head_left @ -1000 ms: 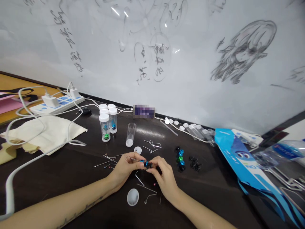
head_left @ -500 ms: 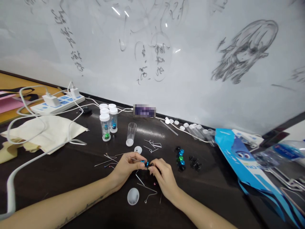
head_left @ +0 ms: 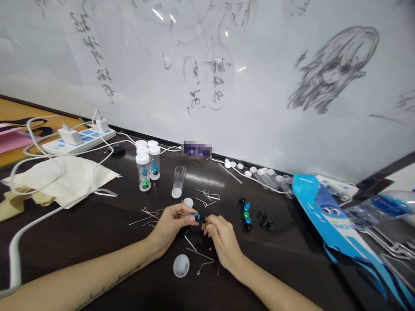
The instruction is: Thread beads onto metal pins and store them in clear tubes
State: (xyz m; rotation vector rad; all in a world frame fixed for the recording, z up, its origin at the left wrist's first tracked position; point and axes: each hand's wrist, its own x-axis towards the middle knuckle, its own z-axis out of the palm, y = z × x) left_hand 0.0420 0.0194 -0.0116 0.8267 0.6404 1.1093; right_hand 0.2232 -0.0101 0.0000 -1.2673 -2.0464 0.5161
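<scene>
My left hand [head_left: 175,222] pinches a small shiny blue part [head_left: 196,216] between thumb and fingers, along with a thin metal wire [head_left: 182,212]. Close on its right, the fingertips of my right hand [head_left: 223,235] are closed on a small black piece [head_left: 204,219] at the end of the blue part. Below the hands lie a bent hex key [head_left: 190,242], a bent wire with a looped end [head_left: 207,262] and a round translucent dish [head_left: 181,265]. A white cap [head_left: 187,202] lies just behind my left hand.
Capped clear tubes [head_left: 143,172] stand at the back left, an open tube [head_left: 179,181] nearer the middle. Blue, green and black parts [head_left: 246,214] and black screw-like bits [head_left: 266,221] lie to the right. Beyond are a blue bag [head_left: 319,216], a power strip [head_left: 81,140] and white cables.
My left hand has turned and risen slightly, so more of the blue part shows between the fingertips. My right hand stays nearly in place at the black end.
</scene>
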